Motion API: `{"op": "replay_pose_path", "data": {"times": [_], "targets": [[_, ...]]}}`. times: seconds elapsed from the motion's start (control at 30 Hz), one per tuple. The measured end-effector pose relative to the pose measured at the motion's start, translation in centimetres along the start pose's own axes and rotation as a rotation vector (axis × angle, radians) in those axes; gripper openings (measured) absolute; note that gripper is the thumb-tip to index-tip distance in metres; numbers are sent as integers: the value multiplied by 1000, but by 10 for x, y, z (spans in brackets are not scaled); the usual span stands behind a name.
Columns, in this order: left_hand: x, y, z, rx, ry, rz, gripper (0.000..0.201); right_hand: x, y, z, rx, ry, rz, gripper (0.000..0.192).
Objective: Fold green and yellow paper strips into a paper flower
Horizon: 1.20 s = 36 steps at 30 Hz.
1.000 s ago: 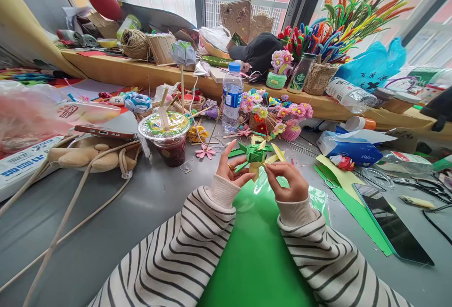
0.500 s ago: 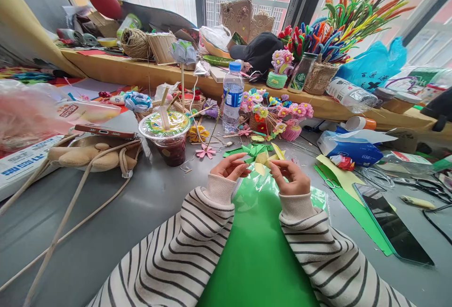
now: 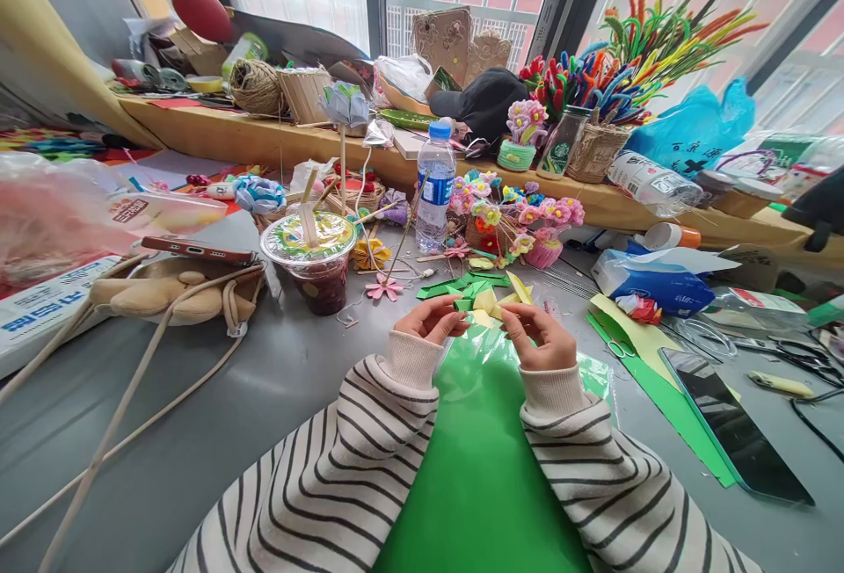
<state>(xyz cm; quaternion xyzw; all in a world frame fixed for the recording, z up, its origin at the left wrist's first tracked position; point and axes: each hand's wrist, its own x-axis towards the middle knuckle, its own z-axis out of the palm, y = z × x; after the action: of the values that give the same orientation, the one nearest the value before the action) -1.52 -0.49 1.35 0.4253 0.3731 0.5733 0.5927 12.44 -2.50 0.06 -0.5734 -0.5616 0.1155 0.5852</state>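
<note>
My left hand [image 3: 432,320] and my right hand [image 3: 542,336] pinch a small folded paper piece [image 3: 486,301] of green and pale yellow strips between their fingertips, low over the grey table [image 3: 277,371]. Yellow strip ends stick out to the upper right. Under my wrists lies a large green sheet [image 3: 478,467] with clear crinkled film over its far end. Both forearms wear striped sleeves.
A sealed drink cup [image 3: 311,258] with a straw stands left of my hands, a water bottle [image 3: 435,182] behind them. Small flower pots [image 3: 520,226], a phone [image 3: 735,424] on green paper, scissors [image 3: 784,349], a tissue pack [image 3: 650,279] and a beige bag [image 3: 175,287] crowd the table.
Both hands have lowered the folded piece toward the table and drawn closer together. My left hand's fingers, spread a second ago, have closed on the piece.
</note>
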Motion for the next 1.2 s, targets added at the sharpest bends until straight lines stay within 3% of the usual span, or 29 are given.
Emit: {"op": "replay_pose_path", "data": {"times": [0.3, 0.43, 0.63, 0.8, 0.97, 1.03, 1.2], "targets": [[2, -6, 0, 13, -101, -156, 53, -2, -8, 2, -39, -24, -232, 10], [4, -8, -2, 33, -107, -130, 55, -2, -6, 4, 1, -50, -297, 10], [4, -12, -2, 57, -137, -54, 51, 2, -5, 1, -129, -36, -418, 22], [3, -15, -1, 117, -133, 27, 50, 4, -5, 0, -156, -54, -472, 17], [2, -19, -2, 205, -153, 98, 65, 5, -1, 1, -154, -100, -518, 17], [3, -19, -4, 260, -181, 97, 68, 5, -1, 1, -135, -133, -525, 16], [3, -20, -7, 376, -191, 104, 52, 2, -7, 0, -109, -163, -460, 15]]}}
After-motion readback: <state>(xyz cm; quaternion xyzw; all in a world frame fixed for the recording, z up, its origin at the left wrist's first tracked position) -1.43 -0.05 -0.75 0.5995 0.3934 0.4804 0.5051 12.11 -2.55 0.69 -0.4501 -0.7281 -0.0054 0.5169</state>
